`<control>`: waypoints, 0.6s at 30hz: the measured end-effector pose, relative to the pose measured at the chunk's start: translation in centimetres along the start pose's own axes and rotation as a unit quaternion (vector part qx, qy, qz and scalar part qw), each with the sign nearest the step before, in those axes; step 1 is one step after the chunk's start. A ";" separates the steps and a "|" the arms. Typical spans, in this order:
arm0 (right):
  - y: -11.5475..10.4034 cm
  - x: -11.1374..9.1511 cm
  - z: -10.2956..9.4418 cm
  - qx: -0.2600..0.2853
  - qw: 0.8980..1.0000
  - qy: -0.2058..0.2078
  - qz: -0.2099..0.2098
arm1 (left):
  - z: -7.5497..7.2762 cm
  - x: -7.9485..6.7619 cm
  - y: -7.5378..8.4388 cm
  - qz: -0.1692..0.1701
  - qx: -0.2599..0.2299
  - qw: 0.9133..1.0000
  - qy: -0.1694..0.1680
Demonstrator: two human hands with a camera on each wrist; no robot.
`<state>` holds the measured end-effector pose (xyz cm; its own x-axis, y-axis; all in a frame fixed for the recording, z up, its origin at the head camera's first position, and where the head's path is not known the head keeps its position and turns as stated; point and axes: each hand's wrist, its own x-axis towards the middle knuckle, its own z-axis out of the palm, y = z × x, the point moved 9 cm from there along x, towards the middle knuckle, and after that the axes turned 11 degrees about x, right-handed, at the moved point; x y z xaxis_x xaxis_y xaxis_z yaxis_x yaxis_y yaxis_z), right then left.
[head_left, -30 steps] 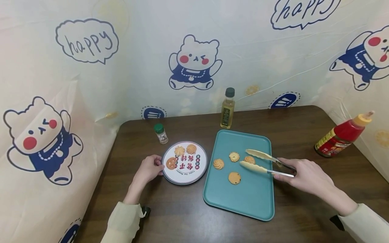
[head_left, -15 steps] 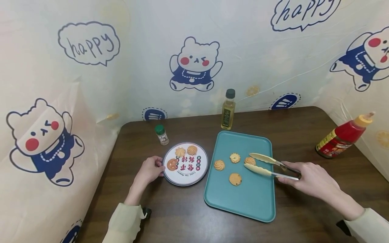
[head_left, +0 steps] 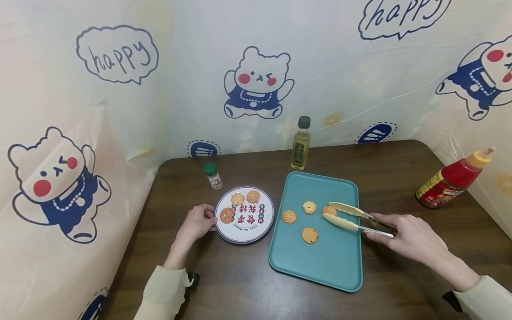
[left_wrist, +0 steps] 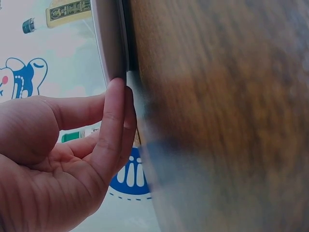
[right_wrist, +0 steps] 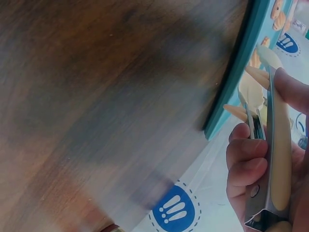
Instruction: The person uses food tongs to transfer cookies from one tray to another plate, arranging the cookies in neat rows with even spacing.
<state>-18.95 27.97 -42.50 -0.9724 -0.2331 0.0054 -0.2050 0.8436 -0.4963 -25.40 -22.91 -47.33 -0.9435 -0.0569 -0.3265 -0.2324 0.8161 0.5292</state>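
My right hand [head_left: 412, 233] grips a pair of tongs [head_left: 344, 222] with cream tips, also seen in the right wrist view as metal-and-cream tongs [right_wrist: 280, 159]. Its parted tips lie around a swirled cookie [head_left: 329, 211] on the teal tray [head_left: 316, 266]. More cookies share the tray: a swirled cookie [head_left: 289, 217], a flower-shaped cookie [head_left: 309, 207] and a round cookie with dark bits [head_left: 310, 235]. My left hand [head_left: 198, 221] pinches the left rim of a white plate [head_left: 244, 231] between thumb and fingers. That plate holds a pretzel-shaped cookie [head_left: 227, 215], a pale flower-shaped cookie [head_left: 238, 199] and a swirled cookie [head_left: 253, 197].
Behind the plate stands a small green-capped shaker [head_left: 213, 177]. An oil bottle [head_left: 301, 143] is just beyond the tray's far edge. A red squeeze bottle [head_left: 452, 180] stands at the right. A printed cloth [head_left: 192, 102] surrounds the brown table [head_left: 224, 275].
The tongs have shifted slightly right and toward me, and their tips have drawn closer together around the swirled cookie. My left hand keeps its place on the plate rim.
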 end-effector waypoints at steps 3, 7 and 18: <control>0.0 0.0 -0.1 -0.003 1.000 0.001 -0.002 | 0.0 0.0 0.1 0.004 -0.002 1.000 0.000; 0.0 0.0 -0.2 -0.004 1.000 0.000 0.001 | -0.1 0.0 0.1 0.008 -0.006 1.000 0.000; -0.2 0.2 -0.4 0.004 1.000 0.001 0.000 | -0.1 0.0 0.0 0.003 -0.009 1.000 -0.002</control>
<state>-19.10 27.93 -42.06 -0.9728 -0.2317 0.0060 -0.2032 0.8400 -0.5031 -25.36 -22.98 -47.28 -0.9440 -0.0491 -0.3263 -0.2302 0.8065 0.5446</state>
